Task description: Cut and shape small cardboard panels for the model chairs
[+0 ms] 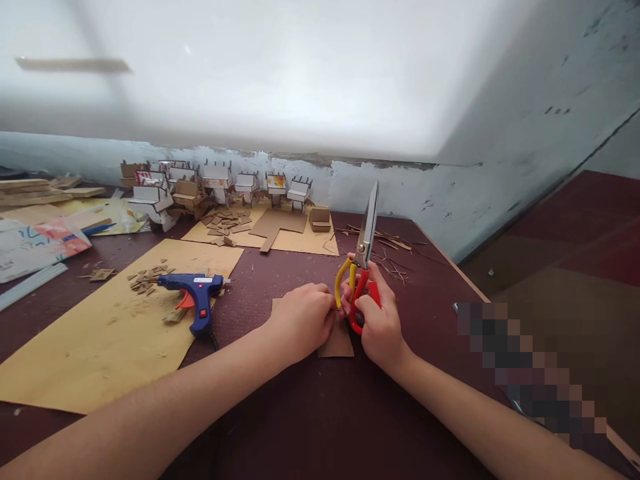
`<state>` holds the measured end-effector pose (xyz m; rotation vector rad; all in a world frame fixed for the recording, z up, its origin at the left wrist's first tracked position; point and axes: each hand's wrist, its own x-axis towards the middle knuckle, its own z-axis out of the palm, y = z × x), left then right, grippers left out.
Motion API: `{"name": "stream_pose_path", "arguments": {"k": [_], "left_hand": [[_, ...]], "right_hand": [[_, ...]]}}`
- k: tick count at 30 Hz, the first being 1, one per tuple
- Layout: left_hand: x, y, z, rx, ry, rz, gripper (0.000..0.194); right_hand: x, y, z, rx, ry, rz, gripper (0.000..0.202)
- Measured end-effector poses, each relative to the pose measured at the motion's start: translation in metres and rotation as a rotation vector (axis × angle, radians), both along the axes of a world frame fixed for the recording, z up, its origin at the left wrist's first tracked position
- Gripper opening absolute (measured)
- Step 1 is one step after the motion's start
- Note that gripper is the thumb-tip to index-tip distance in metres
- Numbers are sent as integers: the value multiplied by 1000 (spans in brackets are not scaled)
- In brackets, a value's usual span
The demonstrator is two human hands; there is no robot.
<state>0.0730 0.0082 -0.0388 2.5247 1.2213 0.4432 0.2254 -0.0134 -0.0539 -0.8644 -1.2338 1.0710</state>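
My right hand (383, 327) is closed around a pair of scissors (367, 233) with one red and one yellow handle. The blades point up and away from me, apparently closed together. A flat piece of brown cardboard (337, 343) lies on the table below the handles. My left hand (305, 317) rests over this cardboard with its fingers curled down onto it, close to the yellow handle. Its fingertips are mostly hidden. To the left, a blue hot glue gun (200, 293) with an orange trigger lies on its side, partly on a yellow sheet (120, 353).
Several small cardboard chair-like models (217, 177) stand along the wall. Cardboard scraps (225, 223) and a T-shaped cardboard piece (280, 223) lie before them. Thin strips (395, 267) are scattered at the back right. Glue sticks (33, 287) lie far left; a blurred object (530, 373) sits at the right edge.
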Motion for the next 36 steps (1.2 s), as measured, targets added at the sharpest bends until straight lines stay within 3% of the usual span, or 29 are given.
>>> {"name": "stream_pose_path", "arguments": {"k": [10,17,29,36], "left_hand": [[-1,5,-2,-36,-37,8,19],[1,10,-5,-9,-8,23,18],[4,15,-16,190,171,-113,25],[0,17,-7,214,163,-180,25]], "right_hand": [[17,16,17,-87,136,-60,44],[30,7,29,-59,216,-101,45],[25,3,24,-136,218,-43,45],[25,2,22,-161,211,-23,47]]}}
